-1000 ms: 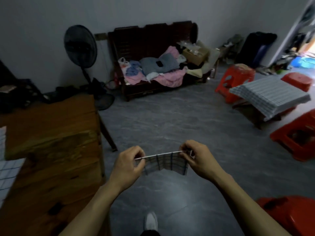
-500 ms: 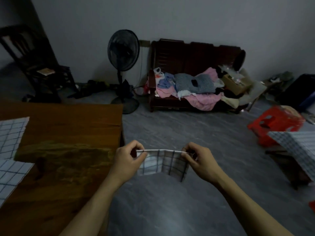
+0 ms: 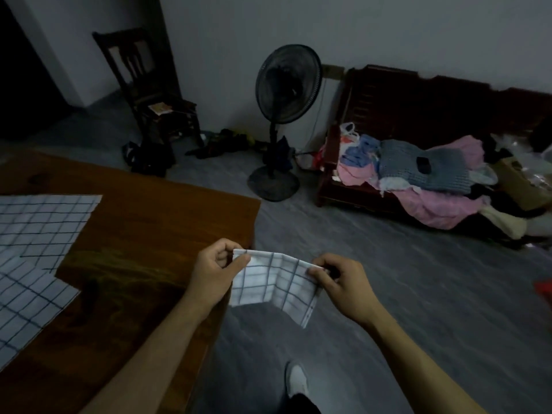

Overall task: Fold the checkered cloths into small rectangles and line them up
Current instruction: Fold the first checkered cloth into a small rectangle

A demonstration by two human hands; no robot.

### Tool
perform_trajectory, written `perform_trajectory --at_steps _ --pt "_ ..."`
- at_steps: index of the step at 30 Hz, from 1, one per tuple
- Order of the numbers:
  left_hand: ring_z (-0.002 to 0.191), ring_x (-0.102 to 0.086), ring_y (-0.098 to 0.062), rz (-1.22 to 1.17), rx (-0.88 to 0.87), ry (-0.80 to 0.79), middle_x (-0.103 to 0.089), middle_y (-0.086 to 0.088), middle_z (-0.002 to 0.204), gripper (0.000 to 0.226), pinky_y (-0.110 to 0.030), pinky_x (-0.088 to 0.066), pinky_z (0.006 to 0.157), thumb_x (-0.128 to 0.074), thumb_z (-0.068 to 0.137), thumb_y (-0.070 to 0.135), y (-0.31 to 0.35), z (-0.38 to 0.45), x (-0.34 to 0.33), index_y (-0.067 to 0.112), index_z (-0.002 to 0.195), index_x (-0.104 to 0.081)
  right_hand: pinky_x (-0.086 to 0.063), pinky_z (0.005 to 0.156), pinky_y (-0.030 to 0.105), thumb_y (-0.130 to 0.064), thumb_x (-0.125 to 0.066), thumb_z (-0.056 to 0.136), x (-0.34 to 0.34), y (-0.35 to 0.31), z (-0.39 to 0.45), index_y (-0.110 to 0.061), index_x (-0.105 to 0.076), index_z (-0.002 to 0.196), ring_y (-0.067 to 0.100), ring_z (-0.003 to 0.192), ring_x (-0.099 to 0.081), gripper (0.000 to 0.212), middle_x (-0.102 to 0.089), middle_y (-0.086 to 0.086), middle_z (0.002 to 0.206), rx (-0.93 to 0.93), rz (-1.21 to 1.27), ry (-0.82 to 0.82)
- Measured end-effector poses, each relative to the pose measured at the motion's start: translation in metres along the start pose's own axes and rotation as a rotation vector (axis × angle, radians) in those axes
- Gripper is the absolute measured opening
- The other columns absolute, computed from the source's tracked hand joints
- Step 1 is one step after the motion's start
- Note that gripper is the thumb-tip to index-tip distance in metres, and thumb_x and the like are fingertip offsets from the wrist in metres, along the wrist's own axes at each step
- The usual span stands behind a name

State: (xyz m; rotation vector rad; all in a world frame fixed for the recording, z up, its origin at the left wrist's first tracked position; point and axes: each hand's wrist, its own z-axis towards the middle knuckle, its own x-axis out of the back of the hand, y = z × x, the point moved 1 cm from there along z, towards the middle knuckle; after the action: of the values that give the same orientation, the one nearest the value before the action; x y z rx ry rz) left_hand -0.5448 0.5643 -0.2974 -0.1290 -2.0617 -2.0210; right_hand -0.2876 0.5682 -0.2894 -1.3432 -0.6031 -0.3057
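Head view: a small folded checkered cloth (image 3: 273, 283) is held up in the air just off the right-hand edge of the wooden table (image 3: 155, 234), above the grey floor (image 3: 388, 294). Its top edge is pinched at one corner between thumb and curled fingers of the left hand (image 3: 216, 271), and at the other corner by the right hand (image 3: 337, 280), so that the cloth is stretched between them and hangs below. A slight crease is seen down the middle, and the lower right corner hangs lower than the rest.

Two more checkered cloths are laid on the table at the far left: an upper cloth (image 3: 38, 225) and a lower cloth (image 3: 27, 303), which overlap or touch where they meet; whether they are fully folded cannot be told, as both are cut by the frame edge.

The step in hand is judged to be the carrying of the folded piece to the table. The layers are kept together only by the two corner pinches, so the fold could be lost if either pinch is loosened or the cloth is swung. Since it is held over the floor, a slip would drop it there. The row could also be spoiled if it is set down askew or dragged across the cloths already laid.
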Motion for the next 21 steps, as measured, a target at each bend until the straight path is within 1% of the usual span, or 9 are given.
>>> perform_trajectory --at_steps 3,6,8,12,15,16,18,19,21 --pt "0.084 -0.071 -0.011 -0.032 0.111 0.007 -0.073 -0.003 0.092 0.012 -0.025 -0.059 0.067 -0.072 0.086 0.011 0.010 0.032 -0.013 0.009 0.096 -0.066 -0.047 0.059 0.021 -0.016 -0.064 0.092 0.016 0.015 0.049 -0.018 -0.067 0.076 0.010 0.064 -0.061 0.016 -0.067 -0.003 0.072 0.025 0.099 -0.038" --pt "0.092 -0.070 -0.009 -0.028 0.203 -0.012 -0.073 0.002 0.100 0.021 -0.022 -0.058 0.069 -0.073 0.085 0.007 0.015 0.058 -0.026 0.017 0.102 -0.066 -0.045 0.058 0.021 -0.014 -0.065 0.092 0.032 0.027 0.096 -0.018 -0.067 0.074 0.009 0.062 -0.058 0.018 -0.065 -0.002 0.069 0.059 0.152 -0.066" --pt "0.092 -0.070 -0.006 0.023 0.212 0.044 -0.072 0.006 0.100 0.020 -0.020 -0.057 0.070 -0.071 0.087 0.008 0.015 0.073 -0.029 0.020 0.101 -0.065 -0.045 0.057 0.021 -0.014 -0.065 0.091 0.040 0.034 0.127 -0.019 -0.066 0.074 0.008 0.061 -0.058 0.018 -0.065 -0.003 0.068 0.078 0.165 -0.106" --pt "0.086 -0.071 -0.006 0.106 0.230 0.190 -0.073 0.003 0.094 0.010 -0.028 -0.059 0.072 -0.071 0.087 0.014 0.007 0.096 -0.022 0.016 0.095 -0.065 -0.046 0.057 0.027 -0.016 -0.066 0.091 0.034 0.048 0.175 -0.019 -0.066 0.075 0.010 0.060 -0.057 0.016 -0.065 0.000 0.067 0.082 0.152 -0.213" --pt "0.080 -0.069 -0.006 0.182 0.218 0.258 -0.072 0.001 0.087 0.007 -0.026 -0.057 0.067 -0.070 0.088 0.016 -0.002 0.112 -0.011 0.015 0.090 -0.064 -0.047 0.058 0.028 -0.017 -0.065 0.091 0.015 0.055 0.203 -0.016 -0.066 0.077 0.017 0.062 -0.059 0.015 -0.065 0.004 0.069 0.077 0.139 -0.268" --pt "0.079 -0.068 -0.005 0.214 0.222 0.282 -0.071 0.001 0.086 0.007 -0.023 -0.055 0.065 -0.070 0.088 0.018 -0.006 0.117 -0.006 0.016 0.089 -0.064 -0.047 0.058 0.027 -0.017 -0.065 0.091 0.006 0.057 0.211 -0.016 -0.065 0.077 0.017 0.062 -0.060 0.014 -0.065 0.004 0.070 0.069 0.123 -0.291" --pt "0.076 -0.066 0.000 0.287 0.230 0.324 -0.069 0.005 0.084 0.007 -0.016 -0.051 0.058 -0.070 0.088 0.019 -0.016 0.128 0.004 0.019 0.088 -0.063 -0.046 0.056 0.021 -0.018 -0.066 0.091 -0.011 0.061 0.228 -0.015 -0.063 0.075 0.009 0.059 -0.057 0.016 -0.064 0.002 0.069 0.062 0.078 -0.329" --pt "0.075 -0.065 0.001 0.325 0.232 0.332 -0.068 0.007 0.084 0.007 -0.014 -0.049 0.056 -0.069 0.089 0.020 -0.021 0.135 0.009 0.021 0.088 -0.062 -0.044 0.055 0.018 -0.018 -0.066 0.091 -0.020 0.063 0.237 -0.014 -0.062 0.074 0.004 0.057 -0.054 0.017 -0.064 0.001 0.068 0.057 0.054 -0.342" --pt "0.076 -0.064 -0.001 0.386 0.231 0.335 -0.066 0.010 0.085 0.007 -0.015 -0.048 0.058 -0.068 0.090 0.022 -0.035 0.150 0.019 0.022 0.089 -0.061 -0.043 0.054 0.016 -0.020 -0.067 0.090 -0.038 0.064 0.256 -0.013 -0.062 0.072 0.001 0.055 -0.052 0.019 -0.062 -0.001 0.065 0.041 0.007 -0.363"
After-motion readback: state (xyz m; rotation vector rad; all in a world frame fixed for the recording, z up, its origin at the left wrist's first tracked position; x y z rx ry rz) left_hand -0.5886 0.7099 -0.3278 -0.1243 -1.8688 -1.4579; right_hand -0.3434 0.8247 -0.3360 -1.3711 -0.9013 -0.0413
